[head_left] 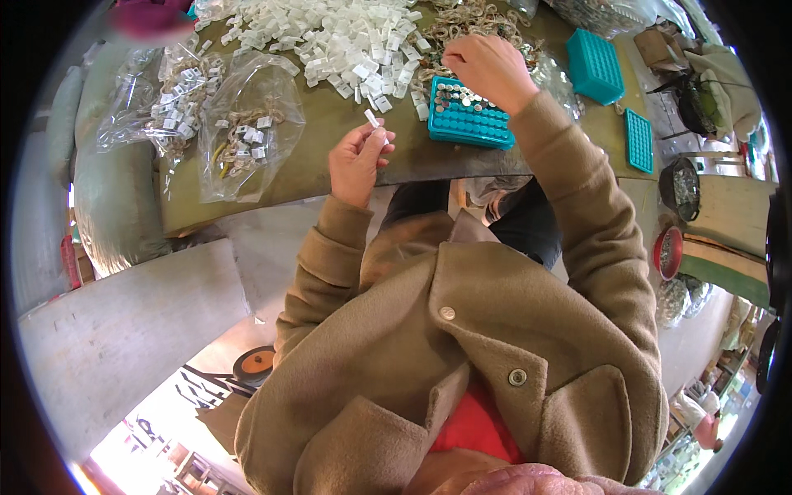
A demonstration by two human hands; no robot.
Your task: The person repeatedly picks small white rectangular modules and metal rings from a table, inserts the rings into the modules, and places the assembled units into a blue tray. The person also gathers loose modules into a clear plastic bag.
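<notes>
My left hand (356, 165) pinches a small white plastic piece (372, 119) between thumb and fingers, just short of a large heap of similar translucent white pieces (346, 41). My right hand (491, 70) hovers past the teal tray (472, 136), close to a tangled pile of beige cord-like pieces (470, 21). Its fingers are curled together, and whatever they may grip is hidden. Small round silvery parts (466, 101) fill several holes in the tray's far rows; the nearer holes show bare.
Two clear plastic bags with white pieces and cords (247, 140) lie at the table's left. On the right are a teal tray stack (596, 66) and a single teal tray (638, 140). Beyond the table's right side stand a black basin (683, 188) and a red bowl (667, 252).
</notes>
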